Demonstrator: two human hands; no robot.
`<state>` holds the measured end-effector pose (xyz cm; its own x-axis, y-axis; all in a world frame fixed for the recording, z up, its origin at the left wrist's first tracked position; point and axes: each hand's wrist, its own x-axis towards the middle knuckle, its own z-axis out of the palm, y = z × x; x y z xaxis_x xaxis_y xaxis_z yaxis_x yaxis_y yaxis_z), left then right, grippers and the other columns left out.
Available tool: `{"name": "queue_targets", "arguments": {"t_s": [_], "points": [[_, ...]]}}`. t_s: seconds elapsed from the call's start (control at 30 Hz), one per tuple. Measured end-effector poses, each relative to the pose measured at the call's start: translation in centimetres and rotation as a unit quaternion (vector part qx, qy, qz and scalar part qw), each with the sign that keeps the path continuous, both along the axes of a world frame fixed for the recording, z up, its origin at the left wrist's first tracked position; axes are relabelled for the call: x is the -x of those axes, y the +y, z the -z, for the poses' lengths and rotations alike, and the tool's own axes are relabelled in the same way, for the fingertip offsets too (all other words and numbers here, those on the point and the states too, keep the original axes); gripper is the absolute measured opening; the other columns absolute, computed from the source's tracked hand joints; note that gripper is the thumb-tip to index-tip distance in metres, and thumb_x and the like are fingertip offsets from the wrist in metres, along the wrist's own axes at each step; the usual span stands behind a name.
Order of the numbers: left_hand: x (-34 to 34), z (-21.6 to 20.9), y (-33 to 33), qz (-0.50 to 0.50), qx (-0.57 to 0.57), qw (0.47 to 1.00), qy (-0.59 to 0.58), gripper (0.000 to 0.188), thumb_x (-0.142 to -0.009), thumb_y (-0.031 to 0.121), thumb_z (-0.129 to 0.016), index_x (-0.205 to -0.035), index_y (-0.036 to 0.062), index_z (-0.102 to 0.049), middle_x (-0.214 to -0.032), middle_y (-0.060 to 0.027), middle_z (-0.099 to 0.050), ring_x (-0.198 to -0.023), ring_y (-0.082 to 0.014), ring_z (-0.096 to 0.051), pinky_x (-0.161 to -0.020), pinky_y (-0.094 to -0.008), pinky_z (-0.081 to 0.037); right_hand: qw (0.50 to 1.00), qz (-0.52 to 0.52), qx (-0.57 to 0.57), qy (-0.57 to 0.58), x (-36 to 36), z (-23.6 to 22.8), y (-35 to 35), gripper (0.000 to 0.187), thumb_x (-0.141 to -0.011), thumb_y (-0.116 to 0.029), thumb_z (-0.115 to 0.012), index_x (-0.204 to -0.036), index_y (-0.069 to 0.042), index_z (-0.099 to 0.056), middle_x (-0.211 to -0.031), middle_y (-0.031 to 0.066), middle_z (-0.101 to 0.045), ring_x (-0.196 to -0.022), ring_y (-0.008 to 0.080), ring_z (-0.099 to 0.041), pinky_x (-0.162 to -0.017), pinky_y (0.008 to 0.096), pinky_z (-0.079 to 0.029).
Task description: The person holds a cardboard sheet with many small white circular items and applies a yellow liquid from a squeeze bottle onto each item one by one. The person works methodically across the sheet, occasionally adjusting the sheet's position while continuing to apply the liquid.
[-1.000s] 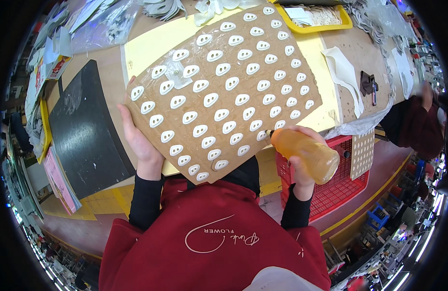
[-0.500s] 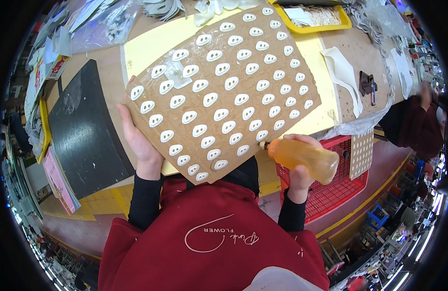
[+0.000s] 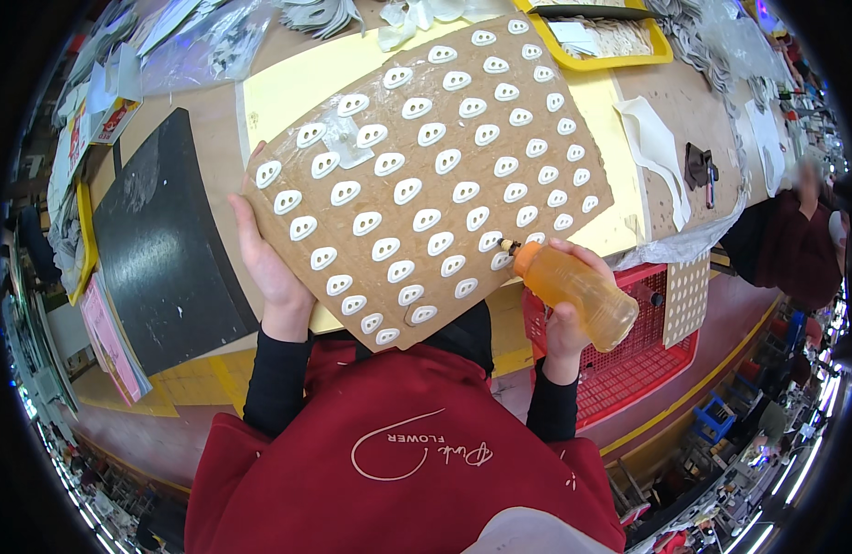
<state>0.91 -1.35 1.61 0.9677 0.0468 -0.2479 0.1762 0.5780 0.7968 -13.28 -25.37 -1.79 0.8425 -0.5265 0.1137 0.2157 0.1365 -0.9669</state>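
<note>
A brown cardboard sheet (image 3: 452, 218) lies tilted in front of me, its near corner reaching past the table edge. Rows of small white rounded pieces (image 3: 466, 192), each with two holes, cover it. My left hand (image 3: 280, 277) grips the sheet's left edge, thumb along the top side and the other fingers hidden beneath. In my right hand (image 3: 566, 337) is an amber squeeze bottle (image 3: 578, 294) with an orange cap, fingers wrapped round its body. Its narrow tip points left, at a white piece near the sheet's right front edge; whether it touches cannot be told.
A black board (image 3: 172, 249) lies to the left. Yellow paper (image 3: 288, 83) spreads under the sheet. At the back right stands a yellow tray (image 3: 620, 62) of pale pieces. A red basket (image 3: 620, 392) sits below the table's right front. Farther right is another person (image 3: 800, 240).
The bottle's tip has moved slightly up and left, from one white piece to a neighbouring one. The sheet has shifted a little to the right, with my left hand still on it.
</note>
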Motion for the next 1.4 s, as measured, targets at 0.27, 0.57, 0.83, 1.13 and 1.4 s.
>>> {"name": "queue_targets", "arguments": {"t_s": [0.27, 0.57, 0.83, 1.13, 1.4], "points": [[0.0, 0.1, 0.0, -0.003, -0.004, 1.000, -0.003, 0.057, -0.101, 0.049, -0.026, -0.141, 0.0088, -0.035, -0.137, -0.0122, -0.045, -0.125, -0.0235, -0.045, -0.104, -0.0388, -0.040, 0.999, -0.036, 0.039, -0.005, 0.3, 0.0, -0.2, 0.073, -0.071, -0.036, -0.083, -0.123, 0.002, -0.049, -0.120, 0.0221, -0.059, -0.113, 0.0297, -0.057, -0.095, 0.0400, -0.048], [0.1, 0.2, 0.1, -0.002, -0.016, 1.000, -0.005, 0.057, -0.101, 0.049, -0.025, -0.141, 0.0092, -0.035, -0.137, -0.0121, -0.044, -0.126, -0.0237, -0.045, -0.104, -0.0387, -0.041, 0.996, -0.017, 0.087, -0.015, 0.2, -0.1, -0.1, 0.070, -0.069, -0.036, -0.085, -0.119, 0.003, -0.055, -0.114, 0.0212, -0.064, -0.107, 0.0280, -0.062, -0.091, 0.0375, -0.051], [0.0, 0.2, 0.2, 0.001, 0.002, 1.000, 0.002, 0.057, -0.101, 0.048, -0.025, -0.141, 0.0092, -0.035, -0.137, -0.0123, -0.044, -0.126, -0.0237, -0.045, -0.104, -0.0389, -0.041, 0.985, -0.062, 0.162, -0.006, 0.1, -1.2, 0.6, 0.065, -0.066, -0.033, -0.086, -0.114, 0.001, -0.059, -0.110, 0.0189, -0.066, -0.101, 0.0290, -0.065, -0.088, 0.0362, -0.052], [0.0, 0.1, 0.1, -0.002, 0.001, 1.000, 0.003, 0.057, -0.102, 0.048, -0.024, -0.141, 0.0089, -0.035, -0.138, -0.0122, -0.044, -0.126, -0.0237, -0.045, -0.105, -0.0391, -0.040, 0.973, -0.066, 0.222, 0.004, -0.7, -2.7, 0.6, 0.062, -0.067, -0.029, -0.086, -0.115, 0.001, -0.059, -0.109, 0.0184, -0.067, -0.099, 0.0293, -0.066, -0.086, 0.0361, -0.053], [0.0, 0.4, 0.2, -0.005, 0.008, 1.000, 0.000, 0.058, -0.101, 0.049, -0.028, -0.143, 0.0092, -0.034, -0.138, -0.0125, -0.045, -0.124, -0.0245, -0.048, -0.102, -0.0387, -0.042, 0.963, -0.061, 0.263, 0.000, -0.7, -3.0, 0.9, 0.061, -0.066, -0.027, -0.087, -0.114, 0.000, -0.059, -0.107, 0.0176, -0.068, -0.096, 0.0292, -0.067, -0.083, 0.0352, -0.054]]}}
